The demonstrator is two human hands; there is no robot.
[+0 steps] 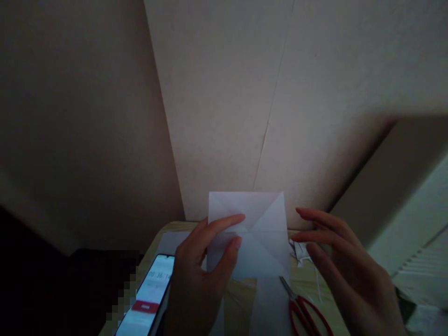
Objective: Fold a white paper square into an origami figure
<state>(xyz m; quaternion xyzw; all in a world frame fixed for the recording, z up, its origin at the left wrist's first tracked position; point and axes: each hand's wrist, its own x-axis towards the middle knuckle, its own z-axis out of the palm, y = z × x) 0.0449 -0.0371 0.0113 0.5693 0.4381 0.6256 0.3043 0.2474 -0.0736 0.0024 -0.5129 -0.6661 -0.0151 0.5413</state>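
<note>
A square sheet of white paper (266, 242) with diagonal and straight creases is raised over the table, facing me. My left hand (206, 266) grips its left side, thumb and index finger across the front and the other fingers out of sight behind. To the right of the sheet, apart from it, my right hand (353, 270) hovers with its fingers spread and nothing between them. Red-handled scissors (301, 305) lie below the paper's lower right corner, near my right hand.
A lit phone (150, 294) showing a timer lies left of my left hand. Paper scraps (300, 252) and more white paper (269, 308) rest on the wooden table (240, 308). A pale wall (224, 116) rises right behind the table.
</note>
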